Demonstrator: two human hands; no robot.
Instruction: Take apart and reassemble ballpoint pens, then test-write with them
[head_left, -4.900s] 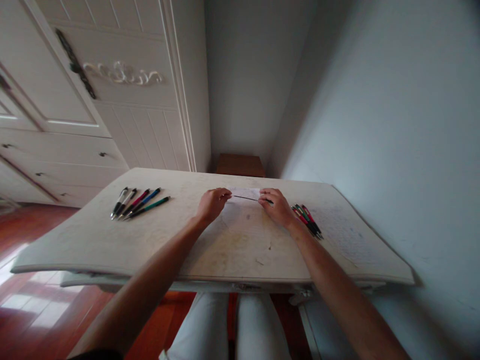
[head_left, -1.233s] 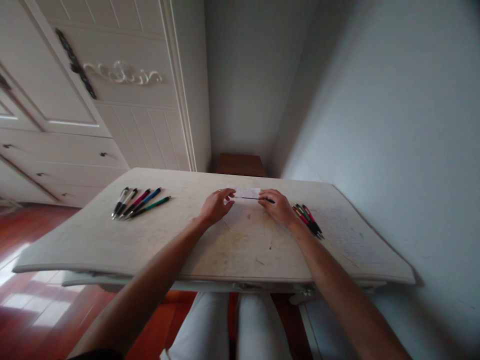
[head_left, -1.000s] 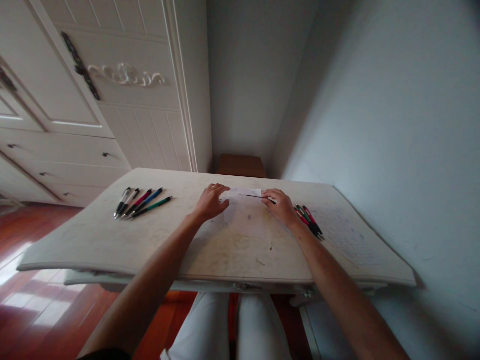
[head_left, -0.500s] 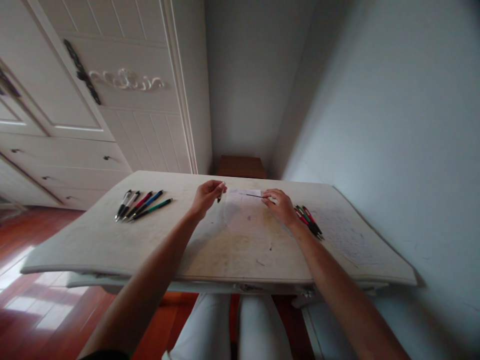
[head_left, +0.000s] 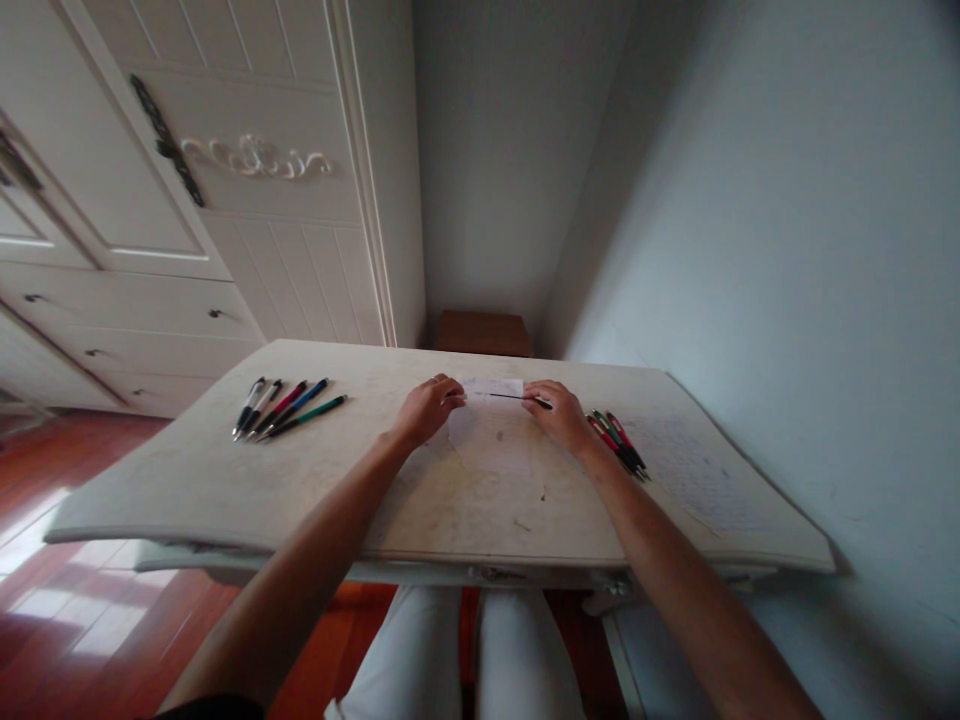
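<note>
My right hand [head_left: 556, 410] is closed on a thin dark pen refill [head_left: 507, 396], whose narrow length points left; a dark end shows by the fingers. Facing it, my left hand [head_left: 431, 408] is closed with fingertips pinched at the refill's left end. What those fingers hold is mostly hidden and too small to name. Both hands are above a sheet of paper [head_left: 491, 445] with writing along its far edge. Just right of my right hand lies a group of red and green pens [head_left: 619, 442] with black grips.
On the white desk [head_left: 442, 520], several pens [head_left: 281, 410] lie fanned out at the left. A written sheet [head_left: 694, 475] lies at the right. A white cabinet [head_left: 292, 270] stands beyond on the left, a wall [head_left: 787, 250] on the right. Small dark bits dot the desk's front.
My left hand has moved right and slightly nearer, up to the refill's left end. The small dark piece that hung from its fingers is now hidden. My right hand has barely moved.
</note>
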